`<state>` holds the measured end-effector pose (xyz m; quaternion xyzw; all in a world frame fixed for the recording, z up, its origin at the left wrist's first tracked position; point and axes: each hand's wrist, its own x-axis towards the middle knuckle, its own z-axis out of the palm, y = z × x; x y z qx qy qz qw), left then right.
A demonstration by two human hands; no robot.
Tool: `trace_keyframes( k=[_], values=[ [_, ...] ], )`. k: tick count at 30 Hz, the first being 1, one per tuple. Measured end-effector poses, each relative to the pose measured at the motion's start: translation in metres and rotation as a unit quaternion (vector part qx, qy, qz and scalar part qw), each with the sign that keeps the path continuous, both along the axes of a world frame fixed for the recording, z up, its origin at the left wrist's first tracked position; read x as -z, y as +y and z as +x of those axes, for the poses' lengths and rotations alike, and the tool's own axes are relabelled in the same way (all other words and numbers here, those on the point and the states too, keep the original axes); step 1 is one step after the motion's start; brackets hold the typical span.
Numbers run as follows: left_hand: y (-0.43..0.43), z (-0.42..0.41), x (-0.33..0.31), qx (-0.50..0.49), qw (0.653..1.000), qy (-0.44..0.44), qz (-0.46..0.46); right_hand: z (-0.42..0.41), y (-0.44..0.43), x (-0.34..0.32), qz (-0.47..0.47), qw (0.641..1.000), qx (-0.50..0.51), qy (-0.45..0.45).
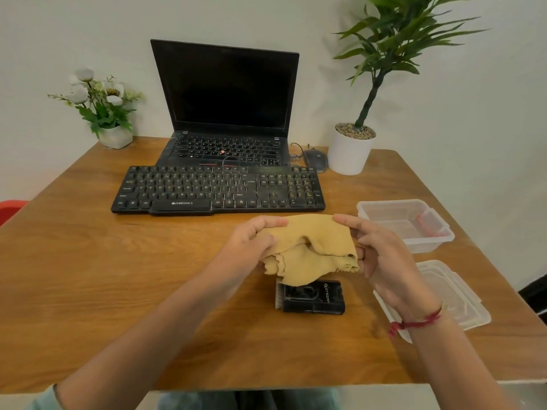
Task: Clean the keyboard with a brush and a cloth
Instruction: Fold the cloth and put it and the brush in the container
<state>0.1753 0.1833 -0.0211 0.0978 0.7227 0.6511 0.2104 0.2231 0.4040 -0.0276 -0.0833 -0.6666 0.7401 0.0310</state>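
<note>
Grasping mustard-yellow fabric cloth with left hand at nine o'clock, right hand at three, seemingly folding a wiping pad, six o'clock of black plastic keyboard.

Single head-worn wide-angle view. Looks forward and down across worktop to back wall. Left hand and right hand close, mid-frame.

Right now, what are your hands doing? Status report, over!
Left hand and right hand both grip the cloth. Brush lies on the table, just under the cloth. Keyboard ahead, untouched.
</note>
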Motion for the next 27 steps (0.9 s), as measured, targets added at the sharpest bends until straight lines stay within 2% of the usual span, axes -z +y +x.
trace_keyframes(
  k=[3,6,11,14,18,21,24,27],
  values=[
    [0.000,-0.004,0.000,0.013,0.997,-0.047,0.064,0.002,0.009,0.000,0.015,0.999,-0.003,0.041],
    [0.008,-0.008,-0.001,0.034,0.997,-0.034,0.064,0.004,0.017,-0.003,0.062,0.996,0.004,0.064],
    [0.034,-0.018,-0.019,0.050,0.995,-0.036,0.073,0.006,0.041,-0.018,0.065,0.987,0.068,0.127],
    [0.062,-0.031,-0.024,0.057,0.996,0.059,0.040,0.004,0.061,-0.030,0.062,0.986,0.092,0.124],
    [0.100,-0.043,-0.026,0.023,0.984,0.175,0.041,-0.006,0.086,-0.050,0.021,0.986,0.114,0.124],
    [0.122,-0.050,-0.026,0.009,0.982,0.169,0.079,-0.014,0.108,-0.053,0.095,0.976,0.154,0.119],
    [0.135,-0.058,-0.024,0.013,0.986,0.144,0.085,-0.016,0.126,-0.059,0.149,0.981,0.102,0.075],
    [0.147,-0.064,-0.022,0.028,0.968,0.248,0.004,-0.018,0.135,-0.062,0.264,0.956,0.107,0.067]
  ],
)
